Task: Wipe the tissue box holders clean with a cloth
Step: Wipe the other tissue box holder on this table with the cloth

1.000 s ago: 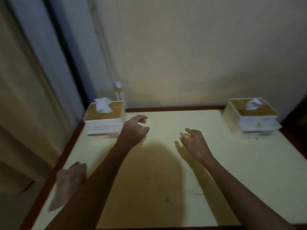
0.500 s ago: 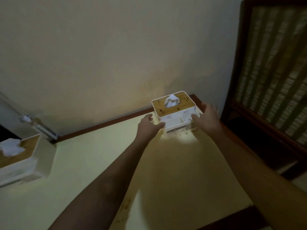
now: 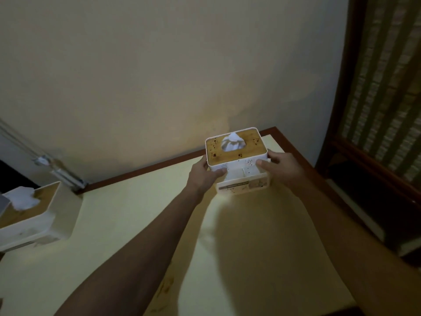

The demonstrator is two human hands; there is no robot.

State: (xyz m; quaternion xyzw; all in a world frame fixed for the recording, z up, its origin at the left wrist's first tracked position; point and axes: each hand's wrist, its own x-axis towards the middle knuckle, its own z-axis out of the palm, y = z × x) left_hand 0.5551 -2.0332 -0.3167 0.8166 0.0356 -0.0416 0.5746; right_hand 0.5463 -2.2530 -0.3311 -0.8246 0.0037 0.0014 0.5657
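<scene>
Dim table, far right corner: both hands clamp the holder, left hand and right hand on its short ends.

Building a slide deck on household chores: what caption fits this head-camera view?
Left hand and right hand grip a stained tissue box holder on the table; a second holder sits at left.

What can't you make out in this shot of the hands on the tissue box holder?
Head view only:
- Left hand and right hand fingers: hidden behind the spotted tissue box holder.
- Label print on its front: too small, blurred.
- Second holder: cut off by the left edge.
- Cloth: not in view.
</scene>
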